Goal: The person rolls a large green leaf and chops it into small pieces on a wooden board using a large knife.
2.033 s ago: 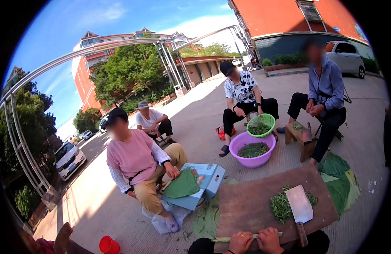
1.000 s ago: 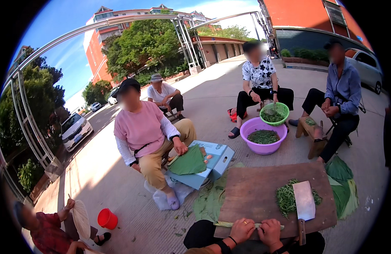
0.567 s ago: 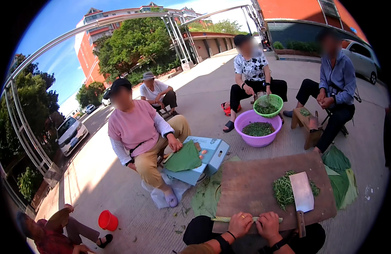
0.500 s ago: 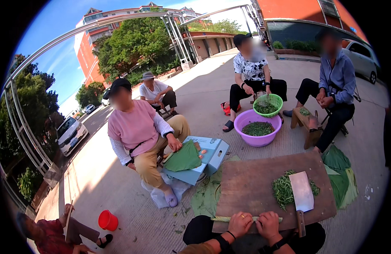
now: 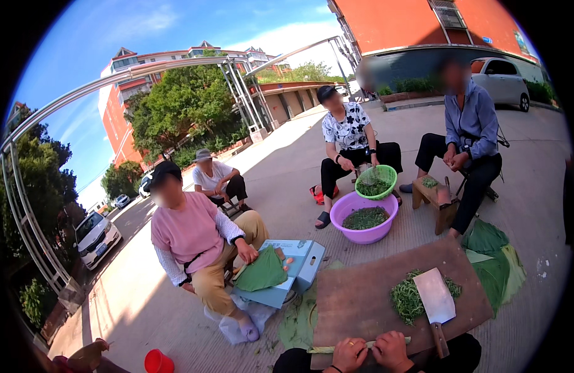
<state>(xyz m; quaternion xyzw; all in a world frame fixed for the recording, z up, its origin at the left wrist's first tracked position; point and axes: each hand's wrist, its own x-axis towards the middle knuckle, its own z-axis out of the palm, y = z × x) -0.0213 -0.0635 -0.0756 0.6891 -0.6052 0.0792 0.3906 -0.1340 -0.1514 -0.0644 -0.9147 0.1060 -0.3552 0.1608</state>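
Note:
At the near edge of a large wooden cutting board (image 5: 355,292) lies a thin, pale-green rolled leaf (image 5: 321,349). My left hand (image 5: 349,355) and my right hand (image 5: 390,349) sit side by side on it, fingers curled over and pressing the roll. Its ends stick out past both hands. To the right on the board is a heap of shredded green leaves (image 5: 406,299). A cleaver (image 5: 435,294) rests flat partly over that heap, its wooden handle (image 5: 440,342) pointing toward me beside my right hand.
Big green leaves (image 5: 491,273) lie right of the board. Beyond stands a purple basin (image 5: 381,231) of chopped greens, under a green colander (image 5: 386,189) held by a seated person. Left are a blue box (image 5: 307,264) with a leaf and a red bucket (image 5: 157,362). Other people sit around.
The view has tilted up, so my hands and the board sit lower in the picture. Both hands stay on the rolled leaf. The person with the colander has turned their head left.

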